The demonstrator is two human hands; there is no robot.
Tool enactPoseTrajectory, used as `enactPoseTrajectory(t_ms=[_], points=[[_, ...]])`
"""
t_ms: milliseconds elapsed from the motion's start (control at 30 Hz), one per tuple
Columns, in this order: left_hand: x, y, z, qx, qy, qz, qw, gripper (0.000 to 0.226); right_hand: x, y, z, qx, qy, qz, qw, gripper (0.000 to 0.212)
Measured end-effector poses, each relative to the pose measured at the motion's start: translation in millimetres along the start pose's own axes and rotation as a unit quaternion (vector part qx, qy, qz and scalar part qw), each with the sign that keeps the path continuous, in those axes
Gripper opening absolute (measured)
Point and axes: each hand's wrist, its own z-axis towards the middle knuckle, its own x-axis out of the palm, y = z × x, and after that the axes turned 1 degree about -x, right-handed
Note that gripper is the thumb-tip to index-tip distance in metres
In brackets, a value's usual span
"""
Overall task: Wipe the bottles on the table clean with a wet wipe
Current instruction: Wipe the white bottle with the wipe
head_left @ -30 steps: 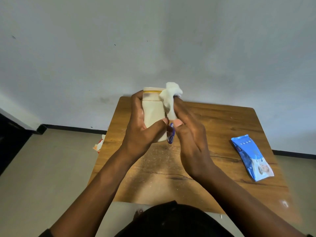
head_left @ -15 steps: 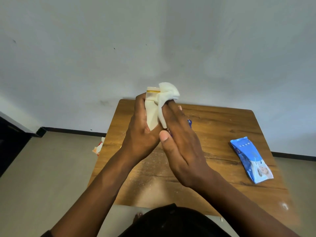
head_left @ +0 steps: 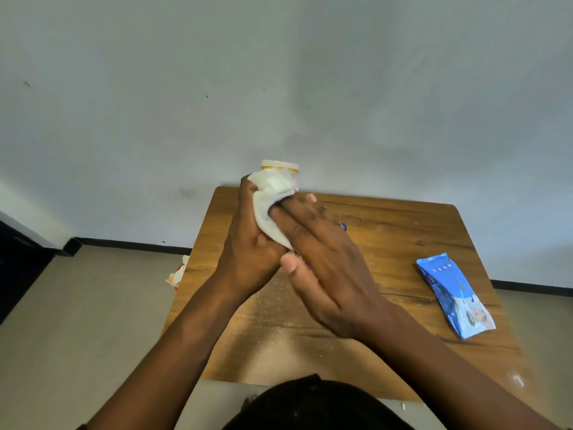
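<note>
A cream bottle (head_left: 283, 167) with a gold band at its cap stands upright above the wooden table (head_left: 397, 231). My left hand (head_left: 251, 243) grips it from the left, fingers curled round its body. A white wet wipe (head_left: 271, 206) lies spread over the bottle's front. My right hand (head_left: 322, 262) presses the wipe against the bottle with straight fingers, thumb sticking out toward me. Most of the bottle is hidden by the wipe and both hands. A small blue bit (head_left: 342, 226) shows behind my right hand.
A blue pack of wet wipes (head_left: 454, 294) lies on the table's right side. Pale dust or powder covers the table's near middle (head_left: 279, 330). A red and white scrap (head_left: 177, 273) lies on the floor left of the table. A grey wall stands behind.
My right hand has slid across the bottle's front to the left, flattening from a pinch to straight fingers. The wipe, earlier bunched at the cap, now lies spread over the bottle's body.
</note>
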Motion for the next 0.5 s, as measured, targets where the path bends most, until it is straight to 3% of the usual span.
enactPoseTrajectory(t_ms=[100,233,300,500], points=[[2,0,-2,-0.014,0.014,0.016,1.0,0.066,0,-1,2,0.047,-0.052,0.015,0.997,0.056],[-1,2,-1,0.01,0.01,0.009,1.0,0.072,2,0,4,-0.017,0.011,-0.049,0.999,0.06],[-2,2,-1,0.016,0.02,0.017,1.0,0.075,1,-5,7,-0.019,-0.016,-0.064,0.998,0.058],[1,5,-4,0.013,0.011,0.107,0.994,0.058,-1,-11,17,0.092,-0.121,0.082,0.985,0.046]])
